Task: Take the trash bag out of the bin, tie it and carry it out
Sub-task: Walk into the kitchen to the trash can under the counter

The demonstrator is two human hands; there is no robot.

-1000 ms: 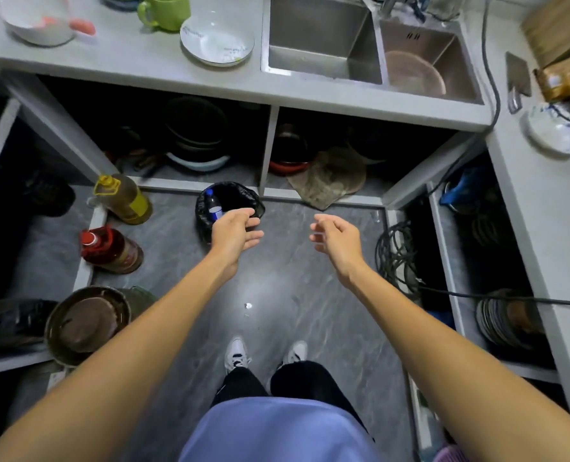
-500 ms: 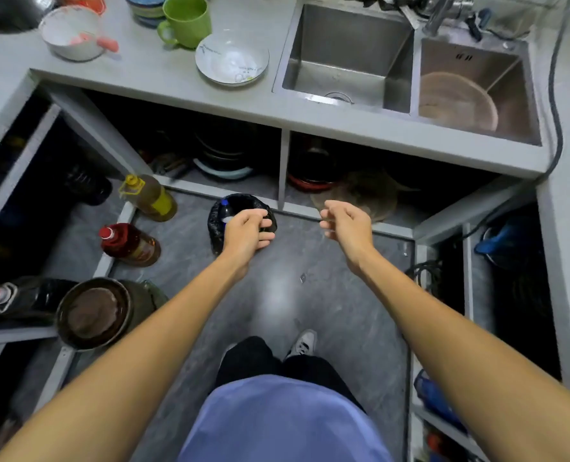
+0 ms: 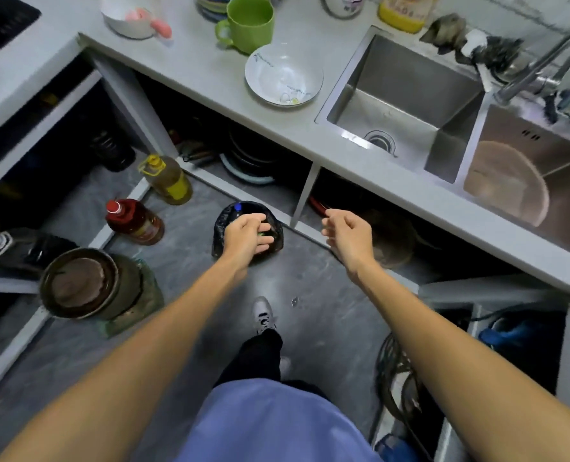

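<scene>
A small bin lined with a black trash bag (image 3: 222, 228) stands on the grey floor in front of the open shelves under the counter. A bottle with a blue cap (image 3: 237, 207) pokes out at its far rim. My left hand (image 3: 247, 235) hovers over the bin's mouth, fingers curled and apart, holding nothing; whether it touches the bag is unclear. My right hand (image 3: 348, 233) is stretched out to the right of the bin, apart from it, fingers loosely curled and empty.
Two oil bottles (image 3: 168, 180) (image 3: 133, 221) and a stacked pot (image 3: 80, 283) stand on the floor to the left. The counter (image 3: 193, 66) above carries a green mug (image 3: 248, 23) and a white bowl (image 3: 283, 76); a double sink (image 3: 407, 105) is at right. Coiled cable (image 3: 397, 378) lies lower right.
I have stepped closer and both hands moved forward. The left hand now covers the bin's mouth; the right hand has come nearer to the bin's right side.
</scene>
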